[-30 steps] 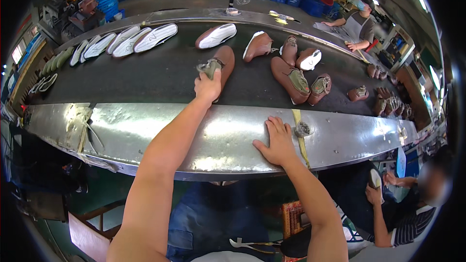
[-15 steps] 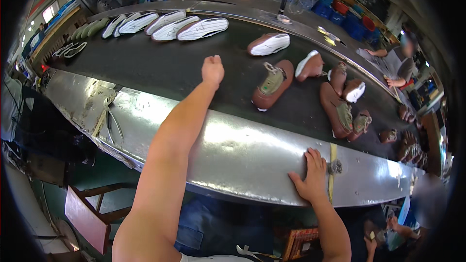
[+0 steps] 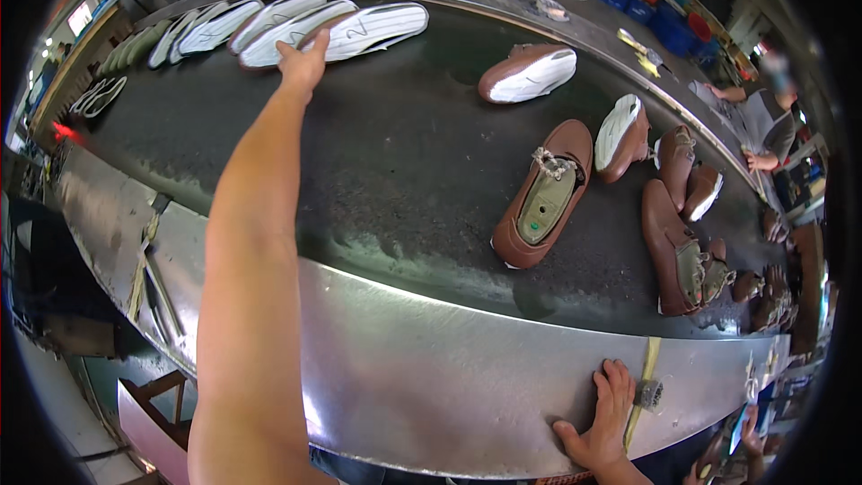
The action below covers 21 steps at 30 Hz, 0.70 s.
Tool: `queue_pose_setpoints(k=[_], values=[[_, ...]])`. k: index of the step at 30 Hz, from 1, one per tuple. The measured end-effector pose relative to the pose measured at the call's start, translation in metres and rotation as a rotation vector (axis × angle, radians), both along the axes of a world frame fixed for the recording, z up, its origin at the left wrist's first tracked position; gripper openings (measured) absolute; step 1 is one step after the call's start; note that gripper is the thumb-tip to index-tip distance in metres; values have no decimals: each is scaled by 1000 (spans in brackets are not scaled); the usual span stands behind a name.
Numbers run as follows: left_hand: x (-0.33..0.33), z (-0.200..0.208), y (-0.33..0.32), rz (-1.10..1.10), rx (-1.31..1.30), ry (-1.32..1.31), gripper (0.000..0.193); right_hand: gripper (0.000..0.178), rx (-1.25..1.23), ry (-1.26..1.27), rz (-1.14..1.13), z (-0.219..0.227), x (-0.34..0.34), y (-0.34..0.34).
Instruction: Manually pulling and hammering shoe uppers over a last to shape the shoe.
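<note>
My left hand (image 3: 305, 67) reaches across the dark conveyor belt to the row of upturned shoes at the far left. Its fingers and thumb close around the near end of a brown shoe with a white sole (image 3: 377, 31), the rightmost of that row; the fingertips are partly hidden. My right hand (image 3: 606, 418) lies with fingers spread on the metal ledge (image 3: 431, 377), beside a yellow strip, holding nothing. Between the hands, a brown lace-up shoe (image 3: 546, 198) with a green shoe last inside stands upright on the belt.
Another brown shoe (image 3: 530, 74) lies sole-up at the belt's far side. Several brown shoes (image 3: 673, 247) cluster to the right. A grey scouring pad (image 3: 648, 394) is by the yellow strip. Across the line at far right, a person (image 3: 763, 117) works.
My left hand has moved left and away from me, from above the bare belt to the upturned shoe. The view has shifted closer over the belt; my right hand stays on the ledge.
</note>
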<state>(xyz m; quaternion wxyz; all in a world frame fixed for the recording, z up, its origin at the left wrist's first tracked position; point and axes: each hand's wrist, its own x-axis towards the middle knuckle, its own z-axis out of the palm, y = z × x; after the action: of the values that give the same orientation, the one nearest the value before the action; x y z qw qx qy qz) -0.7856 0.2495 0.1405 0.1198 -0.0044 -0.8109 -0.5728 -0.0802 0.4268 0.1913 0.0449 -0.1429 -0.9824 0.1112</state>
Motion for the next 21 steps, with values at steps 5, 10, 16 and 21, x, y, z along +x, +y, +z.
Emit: queue_pose_setpoints(k=[5, 10, 16, 21], values=[[1, 38, 3, -217, -322, -61, 103, 89, 11, -19, -15, 1, -2, -1], [0, 10, 36, -186, -514, -33, 84, 88, -14, -16, -15, -1, -4, -4], [73, 30, 16, -414, -100, -362, 66, 83, 11, 49, -52, -1, -4, -15], [173, 67, -20, -552, 172, -490, 55, 80, 17, 119, -70, -4, -1, -24]])
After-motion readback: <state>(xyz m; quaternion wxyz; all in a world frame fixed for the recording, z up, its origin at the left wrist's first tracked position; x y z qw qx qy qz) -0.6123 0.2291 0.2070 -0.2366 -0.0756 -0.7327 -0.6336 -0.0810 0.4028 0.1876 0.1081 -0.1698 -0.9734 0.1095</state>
